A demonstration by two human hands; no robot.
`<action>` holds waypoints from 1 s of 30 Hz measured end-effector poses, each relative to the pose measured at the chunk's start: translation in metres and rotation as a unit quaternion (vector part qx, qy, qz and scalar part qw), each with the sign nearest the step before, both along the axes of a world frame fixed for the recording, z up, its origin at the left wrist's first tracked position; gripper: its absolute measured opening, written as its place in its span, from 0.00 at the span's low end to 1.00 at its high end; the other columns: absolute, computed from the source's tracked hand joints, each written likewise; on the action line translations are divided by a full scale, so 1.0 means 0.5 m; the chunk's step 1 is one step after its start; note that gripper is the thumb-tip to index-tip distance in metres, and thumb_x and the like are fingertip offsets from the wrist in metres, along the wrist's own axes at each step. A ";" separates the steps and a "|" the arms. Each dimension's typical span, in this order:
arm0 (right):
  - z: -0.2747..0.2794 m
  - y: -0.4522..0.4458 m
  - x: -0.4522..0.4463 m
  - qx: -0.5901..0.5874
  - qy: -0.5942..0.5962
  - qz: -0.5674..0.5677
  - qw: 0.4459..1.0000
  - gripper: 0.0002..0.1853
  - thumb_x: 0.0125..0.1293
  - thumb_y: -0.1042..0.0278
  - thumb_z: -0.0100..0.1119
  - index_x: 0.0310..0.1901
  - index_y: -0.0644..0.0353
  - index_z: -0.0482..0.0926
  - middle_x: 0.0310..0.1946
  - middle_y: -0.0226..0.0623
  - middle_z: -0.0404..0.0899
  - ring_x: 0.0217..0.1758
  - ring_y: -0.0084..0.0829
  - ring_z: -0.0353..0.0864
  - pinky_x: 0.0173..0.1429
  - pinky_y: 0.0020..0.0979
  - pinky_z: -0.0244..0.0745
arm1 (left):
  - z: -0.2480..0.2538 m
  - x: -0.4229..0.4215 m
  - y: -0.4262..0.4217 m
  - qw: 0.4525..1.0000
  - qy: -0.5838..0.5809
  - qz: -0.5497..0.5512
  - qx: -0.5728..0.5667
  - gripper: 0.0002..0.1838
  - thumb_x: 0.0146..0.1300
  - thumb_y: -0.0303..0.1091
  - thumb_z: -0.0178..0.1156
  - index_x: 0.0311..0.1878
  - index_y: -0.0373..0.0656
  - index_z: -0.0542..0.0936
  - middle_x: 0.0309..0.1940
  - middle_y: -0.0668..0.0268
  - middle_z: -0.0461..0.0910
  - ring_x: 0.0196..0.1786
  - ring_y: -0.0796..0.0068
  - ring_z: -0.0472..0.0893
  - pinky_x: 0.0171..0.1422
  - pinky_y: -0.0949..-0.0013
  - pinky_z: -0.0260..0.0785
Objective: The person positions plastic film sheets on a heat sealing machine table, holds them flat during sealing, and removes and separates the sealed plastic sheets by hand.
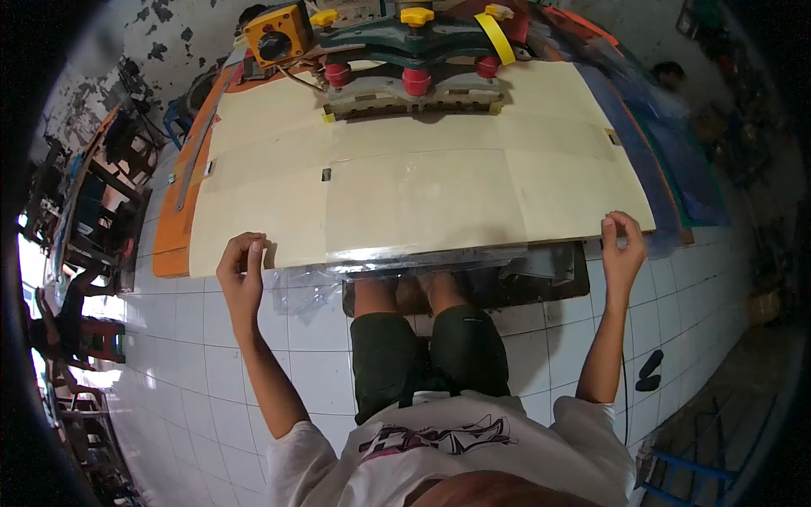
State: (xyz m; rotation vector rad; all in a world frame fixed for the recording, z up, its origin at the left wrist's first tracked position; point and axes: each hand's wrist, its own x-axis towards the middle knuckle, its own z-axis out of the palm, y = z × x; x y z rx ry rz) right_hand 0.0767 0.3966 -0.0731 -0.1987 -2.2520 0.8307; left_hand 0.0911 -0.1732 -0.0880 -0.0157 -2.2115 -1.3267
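My left hand [243,269] is at the front left edge of a wide cream board [422,198], thumb and fingertips pinched together. My right hand [623,249] pinches likewise at the board's front right corner. Whatever lies between the fingertips of either hand is too thin to make out. Clear plastic film [308,291] hangs below the front edge, right of my left hand, and shines along the middle of that edge. Across the back of the board stands a dark green clamp-like press [397,42] with red knobs, yellow knobs and a long grey bar.
A yellow box with a black dial [277,42] sits at the back left. An orange board edge [173,245] and a metal ruler [194,160] lie to the left. Blue translucent sheets [667,152] hang over the right side. Black sandals [649,370] lie on the tiled floor.
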 end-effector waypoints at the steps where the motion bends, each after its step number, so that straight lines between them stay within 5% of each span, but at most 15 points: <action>1: -0.010 -0.002 0.009 -0.001 0.002 0.001 1.000 0.10 0.66 0.66 0.63 0.42 0.64 0.83 0.46 0.42 0.84 0.52 0.38 0.82 0.59 0.35 0.74 | -0.002 0.003 0.001 1.000 0.002 0.001 -0.001 0.09 0.71 0.32 0.58 0.42 0.36 0.81 0.39 0.64 0.84 0.42 0.77 0.81 0.44 0.75 0.71; 10: -0.030 -0.018 0.037 0.063 0.081 0.004 0.995 0.08 0.66 0.69 0.63 0.43 0.61 0.83 0.51 0.44 0.82 0.60 0.44 0.78 0.63 0.41 0.72 | -0.011 -0.003 -0.002 0.997 0.021 -0.014 0.076 0.10 0.71 0.31 0.57 0.40 0.33 0.81 0.39 0.60 0.84 0.45 0.72 0.81 0.54 0.71 0.71; 20: 0.023 0.018 -0.057 0.032 0.014 0.034 0.999 0.16 0.65 0.65 0.64 0.50 0.65 0.80 0.52 0.47 0.80 0.62 0.46 0.77 0.63 0.40 0.72 | -0.018 -0.004 -0.006 0.998 0.026 0.005 0.062 0.09 0.69 0.31 0.60 0.38 0.32 0.82 0.39 0.60 0.84 0.44 0.73 0.81 0.53 0.71 0.72; 25: 0.034 0.068 -0.237 0.069 -0.141 -0.019 0.987 0.34 0.63 0.43 0.61 0.61 0.63 0.74 0.59 0.54 0.76 0.63 0.52 0.75 0.65 0.47 0.70 | -0.026 -0.008 -0.011 0.997 0.027 0.010 0.078 0.09 0.69 0.31 0.61 0.39 0.32 0.82 0.38 0.61 0.84 0.43 0.74 0.81 0.52 0.71 0.72; 30: 0.080 0.037 -0.324 0.168 -0.258 -0.145 0.940 0.41 0.59 0.32 0.59 0.62 0.61 0.74 0.61 0.52 0.76 0.66 0.51 0.74 0.66 0.48 0.68 | -0.023 -0.007 -0.009 0.998 0.032 0.016 0.057 0.09 0.69 0.30 0.60 0.39 0.32 0.82 0.39 0.61 0.84 0.43 0.75 0.81 0.52 0.72 0.72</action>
